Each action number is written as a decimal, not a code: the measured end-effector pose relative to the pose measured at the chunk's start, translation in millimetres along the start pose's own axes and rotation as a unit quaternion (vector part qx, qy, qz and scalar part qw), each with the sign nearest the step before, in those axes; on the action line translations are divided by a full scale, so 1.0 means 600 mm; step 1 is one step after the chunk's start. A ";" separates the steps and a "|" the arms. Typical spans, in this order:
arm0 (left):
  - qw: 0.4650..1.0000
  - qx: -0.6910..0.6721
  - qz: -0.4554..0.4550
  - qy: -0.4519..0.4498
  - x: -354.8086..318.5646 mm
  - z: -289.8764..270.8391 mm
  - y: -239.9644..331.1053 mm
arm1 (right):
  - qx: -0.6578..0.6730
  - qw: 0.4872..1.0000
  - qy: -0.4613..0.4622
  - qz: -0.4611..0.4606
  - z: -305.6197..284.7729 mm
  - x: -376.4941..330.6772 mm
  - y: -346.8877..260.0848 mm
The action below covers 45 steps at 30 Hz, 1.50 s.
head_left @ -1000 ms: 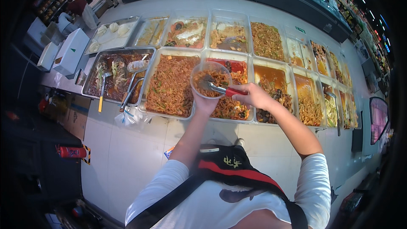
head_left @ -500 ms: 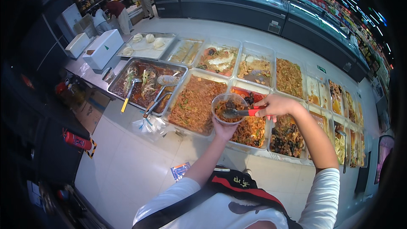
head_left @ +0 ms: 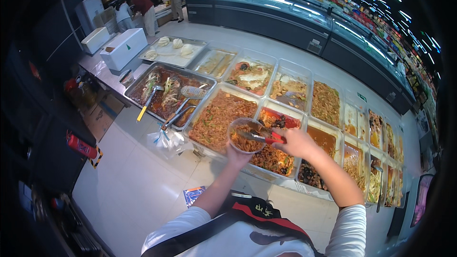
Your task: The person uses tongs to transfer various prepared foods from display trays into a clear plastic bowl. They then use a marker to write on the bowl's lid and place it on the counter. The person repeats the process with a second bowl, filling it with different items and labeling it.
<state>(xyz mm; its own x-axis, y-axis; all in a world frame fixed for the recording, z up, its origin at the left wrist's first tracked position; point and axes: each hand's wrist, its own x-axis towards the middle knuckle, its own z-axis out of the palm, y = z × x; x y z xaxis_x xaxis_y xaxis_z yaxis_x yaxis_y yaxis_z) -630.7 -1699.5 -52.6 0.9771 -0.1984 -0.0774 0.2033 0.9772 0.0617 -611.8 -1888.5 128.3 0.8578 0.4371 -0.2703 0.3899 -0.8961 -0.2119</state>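
Note:
My left hand (head_left: pixel 236 157) holds a clear round plastic bowl (head_left: pixel 230 132) from below and the side, its fingers wrapped around the wall. Brownish food strips lie inside the bowl. With my right hand (head_left: pixel 299 143) I grip red-handled metal tongs (head_left: pixel 274 138), whose metal ends reach into the bowl; whether they pinch any food cannot be made out. Under the bowl and tongs is a tray of orange-brown food with green bits (head_left: pixel 275 162). A tray of reddish shredded food (head_left: pixel 221 116) lies just left of the bowl, and red sauce with dark pieces (head_left: pixel 281 120) sits behind the tongs.
A metal tray (head_left: pixel 209 96) at left holds dark saucy food, a yellow-handled ladle (head_left: pixel 150 102) and a skimmer (head_left: pixel 193 92). Steamed buns (head_left: pixel 177 43) and white foam boxes (head_left: pixel 124 50) stand beyond. Several food trays extend right. Chest freezers (head_left: pixel 271 14) and people (head_left: pixel 145 9) are farther back.
The bowl and both hands have shifted left and nearer to me over the trays. The tongs' ends remain in the bowl. The whole view has also turned slightly.

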 end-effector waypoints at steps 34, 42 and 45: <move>0.988 0.084 0.042 -0.121 -0.017 -0.019 -0.020 | -0.031 0.999 0.035 -0.014 0.000 -0.069 0.000; 0.994 -0.032 -0.072 -0.073 -0.004 -0.018 -0.020 | -0.064 0.997 0.048 -0.002 0.030 -0.047 -0.018; 0.955 0.278 0.095 -0.045 -0.029 0.037 -0.045 | -0.085 0.995 0.047 0.001 0.017 -0.054 -0.011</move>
<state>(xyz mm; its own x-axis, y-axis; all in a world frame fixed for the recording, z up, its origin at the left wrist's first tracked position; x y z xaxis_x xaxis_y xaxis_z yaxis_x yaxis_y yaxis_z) -651.6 -1724.5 -30.6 0.9961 -0.0524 0.0715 0.0006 0.8103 0.5860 -645.7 -1895.8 128.7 0.8831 0.4330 -0.1806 0.4319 -0.9007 -0.0473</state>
